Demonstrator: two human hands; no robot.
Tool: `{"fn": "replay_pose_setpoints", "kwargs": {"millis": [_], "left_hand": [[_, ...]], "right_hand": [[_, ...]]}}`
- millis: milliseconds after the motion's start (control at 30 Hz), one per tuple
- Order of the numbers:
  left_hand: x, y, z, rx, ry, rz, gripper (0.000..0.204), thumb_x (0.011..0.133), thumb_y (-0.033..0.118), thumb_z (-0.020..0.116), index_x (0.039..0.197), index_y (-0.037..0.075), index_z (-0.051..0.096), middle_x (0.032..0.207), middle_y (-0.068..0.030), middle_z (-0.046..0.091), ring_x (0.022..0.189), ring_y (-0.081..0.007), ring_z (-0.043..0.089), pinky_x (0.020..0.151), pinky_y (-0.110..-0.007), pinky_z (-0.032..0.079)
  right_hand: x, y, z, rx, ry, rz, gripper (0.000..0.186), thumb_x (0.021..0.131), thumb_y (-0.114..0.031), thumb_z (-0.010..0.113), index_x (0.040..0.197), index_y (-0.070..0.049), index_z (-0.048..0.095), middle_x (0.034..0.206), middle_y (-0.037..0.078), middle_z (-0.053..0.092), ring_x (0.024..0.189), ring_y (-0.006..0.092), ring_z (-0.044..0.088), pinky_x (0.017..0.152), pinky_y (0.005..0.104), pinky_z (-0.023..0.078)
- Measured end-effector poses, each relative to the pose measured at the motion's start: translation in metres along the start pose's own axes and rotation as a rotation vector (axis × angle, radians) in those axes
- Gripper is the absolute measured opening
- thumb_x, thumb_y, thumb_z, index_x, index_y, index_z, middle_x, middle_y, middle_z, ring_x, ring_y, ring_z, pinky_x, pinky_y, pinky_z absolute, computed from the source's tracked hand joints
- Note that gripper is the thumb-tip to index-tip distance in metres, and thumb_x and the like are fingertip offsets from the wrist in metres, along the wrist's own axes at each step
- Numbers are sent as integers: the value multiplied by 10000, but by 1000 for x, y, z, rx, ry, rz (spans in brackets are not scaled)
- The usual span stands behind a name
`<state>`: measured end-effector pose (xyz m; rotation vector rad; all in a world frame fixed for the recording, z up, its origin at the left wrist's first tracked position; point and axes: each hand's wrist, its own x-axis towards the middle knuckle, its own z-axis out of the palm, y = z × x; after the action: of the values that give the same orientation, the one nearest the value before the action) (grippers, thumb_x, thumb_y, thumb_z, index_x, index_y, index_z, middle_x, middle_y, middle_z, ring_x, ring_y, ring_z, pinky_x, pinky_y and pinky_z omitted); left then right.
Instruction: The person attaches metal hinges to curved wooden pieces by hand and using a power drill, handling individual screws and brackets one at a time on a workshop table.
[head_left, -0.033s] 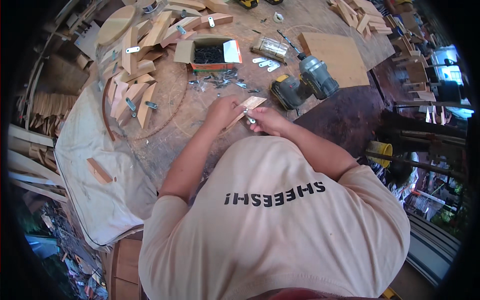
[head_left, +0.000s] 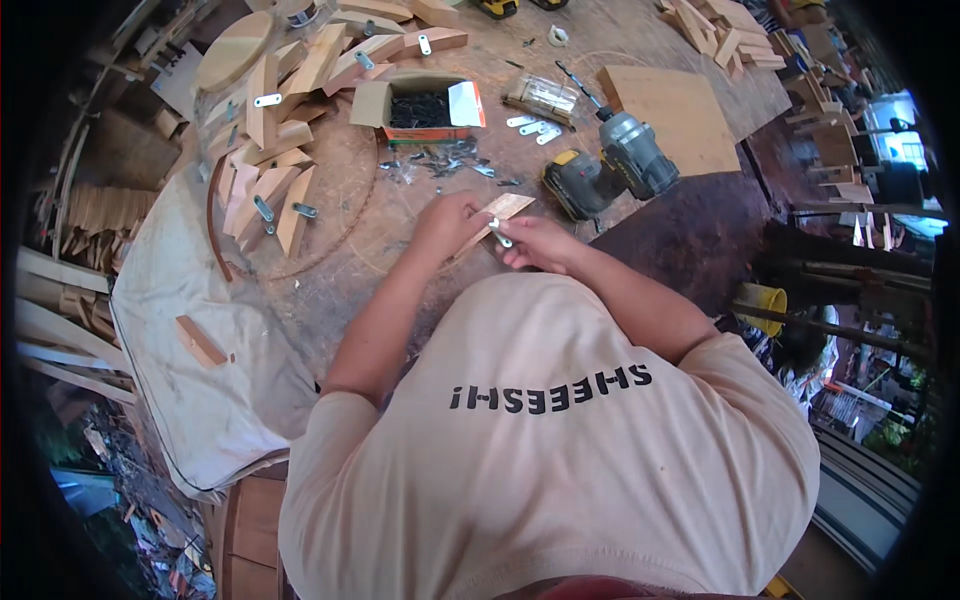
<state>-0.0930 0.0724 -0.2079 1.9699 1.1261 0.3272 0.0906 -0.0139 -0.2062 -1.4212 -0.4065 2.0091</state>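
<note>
Close to my body, my left hand (head_left: 448, 224) is closed on a short angled wood block (head_left: 512, 205), pale on its upper face. My right hand (head_left: 542, 243) pinches a small metal plate (head_left: 502, 238) with rounded ends against the block's near side. How the fingertips meet behind the block is hidden. Just beyond my right hand a cordless drill (head_left: 638, 152) lies on its side, its long bit toward the far side. Several matching metal plates (head_left: 535, 128) lie past the block. An opened cardboard box (head_left: 440, 133) of dark screws stands beyond my left hand, loose screws (head_left: 440, 163) spilled before it.
Angled wood blocks (head_left: 262, 105), some with plates attached, are heaped at the left of the worn wooden table (head_left: 350, 235). A flat board (head_left: 685, 115) lies right of the drill. A clear packet (head_left: 541, 98) sits by the box. Pale cloth (head_left: 190, 265) covers the left edge, with one block (head_left: 201, 341) on it.
</note>
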Motion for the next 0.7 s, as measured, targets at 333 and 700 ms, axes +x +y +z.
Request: {"fn": "replay_pose_setpoints", "kwargs": {"millis": [333, 700], "left_hand": [[-24, -34, -17, -947, 154, -294, 278, 904, 109, 490, 1142, 23, 604, 916, -54, 629, 771, -121, 572, 675, -253, 462], [-36, 30, -49, -1023, 112, -139, 285, 941, 69, 521, 1212, -15, 498, 914, -65, 640, 744, -96, 576, 697, -227, 477]], "right_hand": [[-83, -1, -100, -427, 245, -443, 169, 836, -166, 701, 855, -52, 578, 743, -2, 580, 660, 80, 545, 578, 226, 444], [-55, -76, -88, -459, 410, -902, 412, 757, -248, 789, 1089, -64, 627, 1025, 50, 655, 932, 185, 626, 846, 345, 483]]}}
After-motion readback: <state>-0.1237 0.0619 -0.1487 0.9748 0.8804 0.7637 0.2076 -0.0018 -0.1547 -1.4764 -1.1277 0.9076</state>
